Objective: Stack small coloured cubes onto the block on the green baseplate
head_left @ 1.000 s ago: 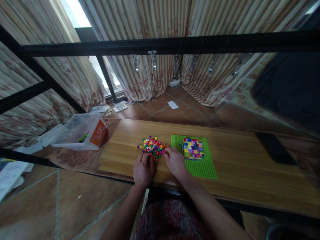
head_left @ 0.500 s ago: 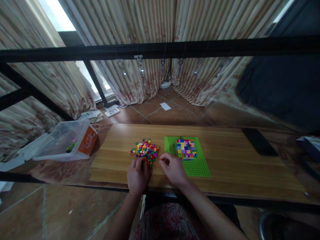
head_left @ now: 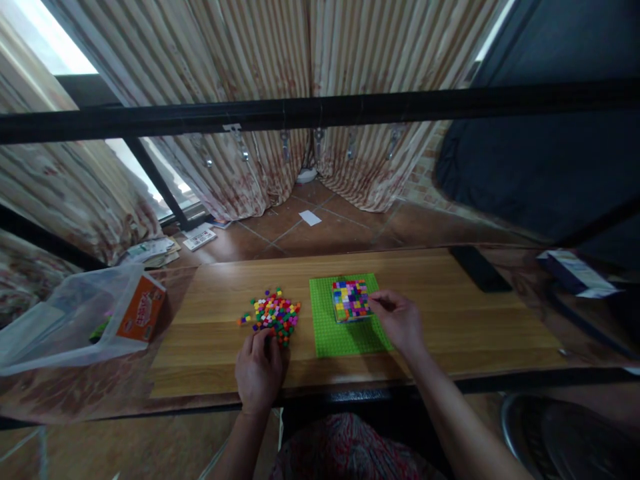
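My left hand (head_left: 259, 370) rests at the near edge of a loose pile of small coloured bricks (head_left: 277, 312). Its fingers are curled in, with a small orange-red brick (head_left: 273, 331) at the fingertips. To the right, a square block of many-coloured bricks (head_left: 349, 299) stands on a green baseplate (head_left: 325, 340). My right hand (head_left: 401, 321) is pinched at the right edge of this block, thumb and forefinger together. Whatever sits between these fingertips is too small and partly hidden to see clearly.
A clear plastic box (head_left: 75, 353) with an orange label stands left of the wooden board (head_left: 195, 347). A black phone-like slab (head_left: 480, 269) lies at the far right of the board. Behind, a dark metal bar (head_left: 280, 113) crosses in front of curtains.
My right hand has moved right, from beside the loose pile to the block's right edge, from a pinch with an orange-red brick. My left hand stays at the pile. The view has shifted right.
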